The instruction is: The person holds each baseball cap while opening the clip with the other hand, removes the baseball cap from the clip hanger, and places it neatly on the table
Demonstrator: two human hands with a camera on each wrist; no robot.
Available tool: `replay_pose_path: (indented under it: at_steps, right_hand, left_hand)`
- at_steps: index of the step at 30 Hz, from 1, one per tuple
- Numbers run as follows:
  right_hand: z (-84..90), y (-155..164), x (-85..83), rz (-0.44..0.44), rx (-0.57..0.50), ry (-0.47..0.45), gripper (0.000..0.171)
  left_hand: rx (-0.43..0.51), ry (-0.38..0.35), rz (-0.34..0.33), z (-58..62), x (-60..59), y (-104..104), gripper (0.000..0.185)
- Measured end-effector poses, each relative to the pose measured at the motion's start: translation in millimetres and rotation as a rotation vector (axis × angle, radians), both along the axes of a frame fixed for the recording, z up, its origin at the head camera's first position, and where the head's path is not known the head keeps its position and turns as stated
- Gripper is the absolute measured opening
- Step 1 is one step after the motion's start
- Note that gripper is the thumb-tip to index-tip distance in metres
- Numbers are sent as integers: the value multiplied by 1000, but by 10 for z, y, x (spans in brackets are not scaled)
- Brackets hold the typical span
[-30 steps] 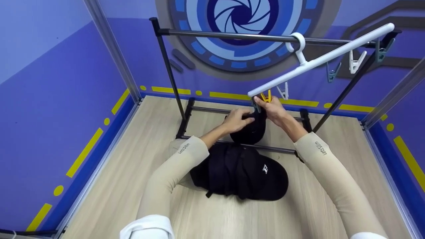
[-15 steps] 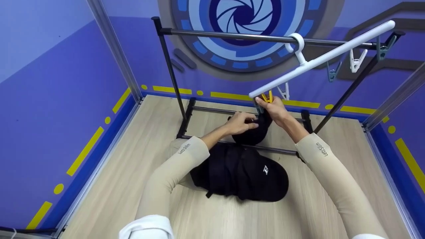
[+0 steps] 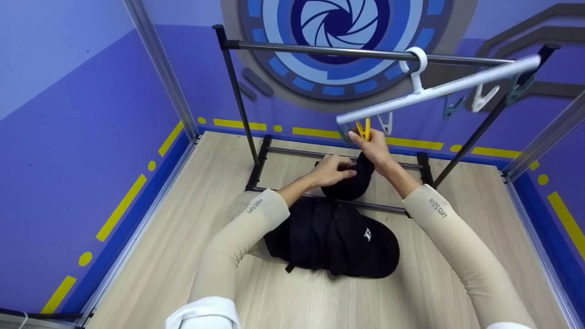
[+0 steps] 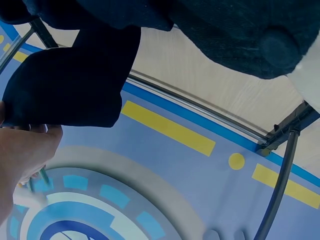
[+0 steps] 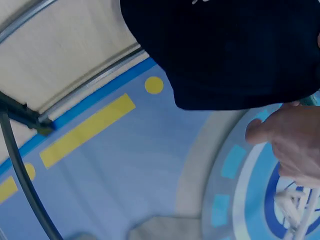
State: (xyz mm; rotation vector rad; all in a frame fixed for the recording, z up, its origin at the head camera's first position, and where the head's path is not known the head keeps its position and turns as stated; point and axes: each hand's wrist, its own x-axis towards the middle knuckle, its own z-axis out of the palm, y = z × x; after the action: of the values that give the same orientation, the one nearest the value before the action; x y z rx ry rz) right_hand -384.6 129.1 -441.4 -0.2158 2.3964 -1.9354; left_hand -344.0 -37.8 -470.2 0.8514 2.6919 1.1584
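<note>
Looking down from the head view, both hands meet just under the low end of the white hanger, which hangs tilted from the rail. The right hand pinches the yellow clip at that low end, fingers curled round it, most likely to keep its jaws spread for cloth. Just below and to the left of that pinch, the left hand grips the black cap by its upper edge, fingers curled into the fabric, so the edge sits right beside the clip. The cap hangs from the two grips, its long axis running steeply from the clip down toward the person, crown lowest. Below it, nearer the person, more black caps lie piled on the floor, one showing a white logo. Other clips dangle farther along the hanger, well away from the grip.

From the left wrist, the cap fills the upper left, held taut above a fingertip edge of the left hand; I cannot tell the grip itself from here. A rack leg stands off to the right.

From the right wrist, the cap spreads dark above the right hand, whose fingers curl inward beside white hanger parts.
</note>
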Motion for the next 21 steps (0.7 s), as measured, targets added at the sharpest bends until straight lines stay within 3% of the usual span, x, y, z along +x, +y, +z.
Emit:
replay_pose_path:
  at_steps: [7,14,21]
  right_hand:
    - [51,121,33,49,105,46,50]
    - [-15,340,88,47,248,171,52]
    - [-105,550,185,29,309,195,54]
  left_hand:
    - [14,8,15,-5,5,-7,26]
    - [26,24,16,-10,17,-13,25]
    - [37,56,130,-10,-35,-39,20]
